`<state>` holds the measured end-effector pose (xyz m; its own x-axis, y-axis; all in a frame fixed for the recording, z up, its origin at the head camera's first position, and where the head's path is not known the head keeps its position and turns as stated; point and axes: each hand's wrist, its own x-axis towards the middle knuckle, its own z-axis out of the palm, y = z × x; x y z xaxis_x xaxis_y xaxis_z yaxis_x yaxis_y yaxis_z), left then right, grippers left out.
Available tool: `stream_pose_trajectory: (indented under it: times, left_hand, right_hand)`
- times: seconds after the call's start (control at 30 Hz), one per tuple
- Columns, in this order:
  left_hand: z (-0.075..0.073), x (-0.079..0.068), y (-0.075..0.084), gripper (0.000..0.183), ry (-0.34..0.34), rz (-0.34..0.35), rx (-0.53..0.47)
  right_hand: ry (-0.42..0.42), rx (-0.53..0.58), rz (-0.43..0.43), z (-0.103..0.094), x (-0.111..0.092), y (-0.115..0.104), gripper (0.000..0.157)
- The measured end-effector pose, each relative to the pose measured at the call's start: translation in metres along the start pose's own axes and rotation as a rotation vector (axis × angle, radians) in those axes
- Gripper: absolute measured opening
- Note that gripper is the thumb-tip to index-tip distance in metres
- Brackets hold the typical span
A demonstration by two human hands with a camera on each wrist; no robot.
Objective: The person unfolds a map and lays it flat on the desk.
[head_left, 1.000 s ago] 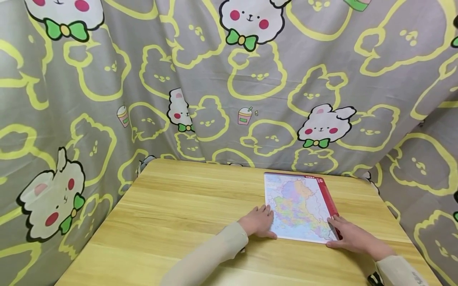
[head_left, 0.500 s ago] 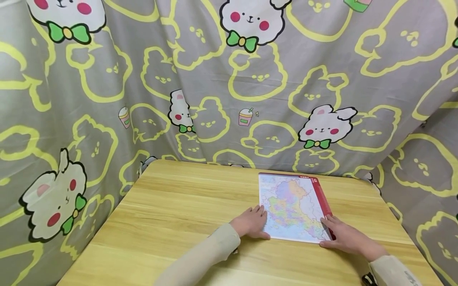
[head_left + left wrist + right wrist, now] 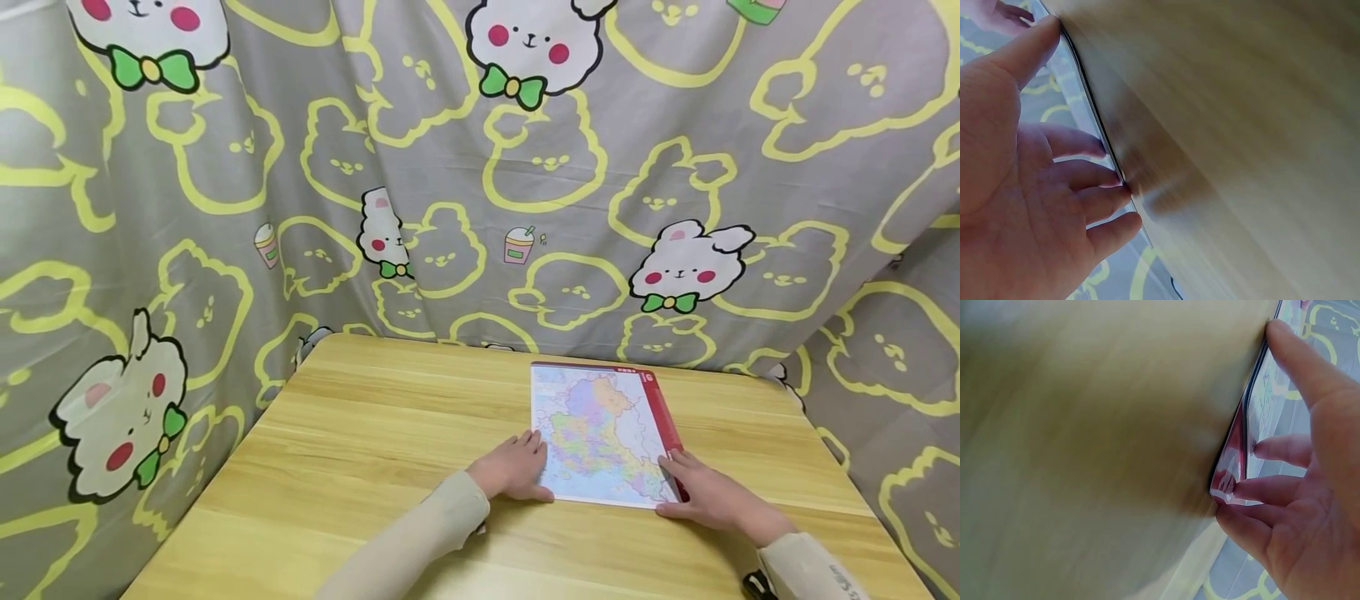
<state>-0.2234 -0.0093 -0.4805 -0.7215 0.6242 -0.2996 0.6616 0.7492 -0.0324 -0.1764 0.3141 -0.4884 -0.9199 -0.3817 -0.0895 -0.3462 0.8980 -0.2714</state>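
A flat rectangular map (image 3: pixel 592 442), printed in pastel colours with a red band down its right side, lies on the wooden table. My left hand (image 3: pixel 512 468) is at its left edge, fingers extended and thumb by the near left corner. On the opposite side, my right hand (image 3: pixel 708 492) has its fingertips over the red band and its thumb at the near edge. In the left wrist view, the left fingertips (image 3: pixel 1119 231) meet the map's thin edge. The right wrist view shows the map's glossy red side (image 3: pixel 1230 465) against the right fingers (image 3: pixel 1269 487).
The light wooden table (image 3: pixel 360 442) extends left of the map and in front of it. A grey curtain (image 3: pixel 450 317) with yellow outlines and white rabbits hangs behind the table and along both sides. A dark strap (image 3: pixel 759 585) shows at the right sleeve.
The map has slid left across the table, with both hands moving along at its edges. The hands keep nearly the same places on it.
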Motion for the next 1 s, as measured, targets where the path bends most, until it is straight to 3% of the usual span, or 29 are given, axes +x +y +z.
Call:
stream_pose_trajectory:
  times: [0.33,0.7,1.0]
  left_hand:
    - [0.005,-0.007,-0.012,0.086,-0.002,0.004,-0.013]
    - [0.001,-0.023,-0.026,0.085,0.011,0.013,-0.030]
    - [0.005,-0.032,-0.038,0.085,0.009,0.013,-0.064]
  right_hand:
    - [-0.002,-0.010,-0.015,0.003,0.007,-0.010,0.089]
    - [0.014,-0.027,-0.033,0.006,0.016,-0.025,0.083]
    - [-0.016,-0.025,-0.030,0.007,0.022,-0.037,0.084]
